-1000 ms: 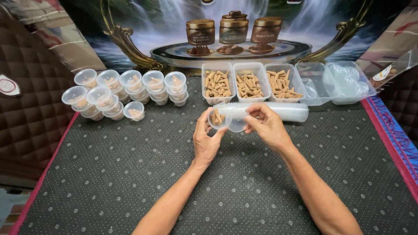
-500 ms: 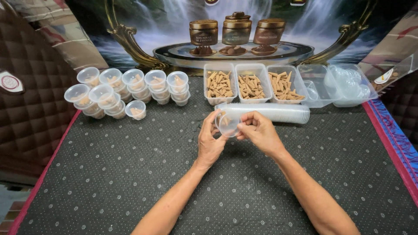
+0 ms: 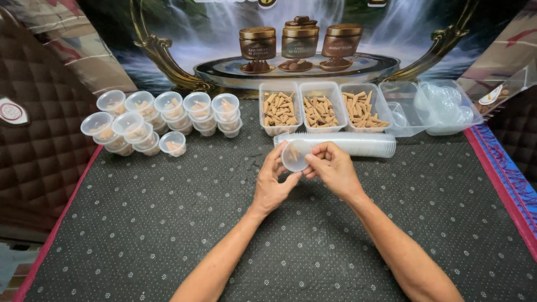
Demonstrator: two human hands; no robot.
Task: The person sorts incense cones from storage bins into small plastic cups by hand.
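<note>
A small clear plastic cup point(image 3: 293, 154) with tan cone-shaped pieces inside sits between both hands above the dark dotted mat point(image 3: 168, 223). My left hand point(image 3: 272, 184) grips it from the left and below. My right hand point(image 3: 333, 168) presses on its lid from the right with the fingertips. Just behind the hands lies a long stack of clear cups point(image 3: 358, 144) on its side.
Several lidded filled cups point(image 3: 162, 114) stand stacked at the back left. Three clear trays of tan cones point(image 3: 319, 109) sit at the back centre, with a tray of clear lids point(image 3: 442, 106) to their right. A printed backdrop stands behind.
The cup has come a little toward me and lower, and my right hand's fingers have closed over its lid.
</note>
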